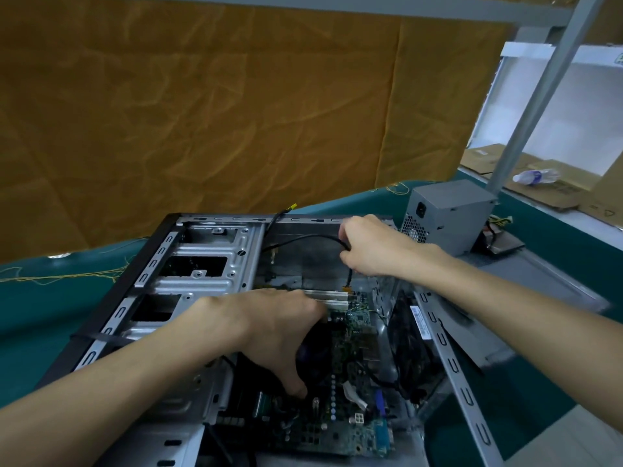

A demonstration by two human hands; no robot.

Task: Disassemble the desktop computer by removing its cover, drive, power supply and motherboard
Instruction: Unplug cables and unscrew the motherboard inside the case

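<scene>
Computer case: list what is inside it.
Inside the computer case: green motherboard, black cable held by the right hand, empty drive bays. The left hand covers the board's centre.

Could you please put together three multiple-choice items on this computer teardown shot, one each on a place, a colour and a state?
1. Where is the grey power supply?
A. Inside the case
B. On the table beyond the case
C. In the left hand

2. What colour is the table cover?
A. Red
B. White
C. Teal green

3. What is the right hand doing?
A. Gripping a black cable
B. Resting flat on the table
C. Holding a screwdriver

Answers:
1 B: the power supply stands outside the open case, past its far right corner.
2 C: teal cloth shows on both sides of the case.
3 A: its fingers close on the black cable, which runs down toward the motherboard, while the left hand reaches down onto the board.
</scene>
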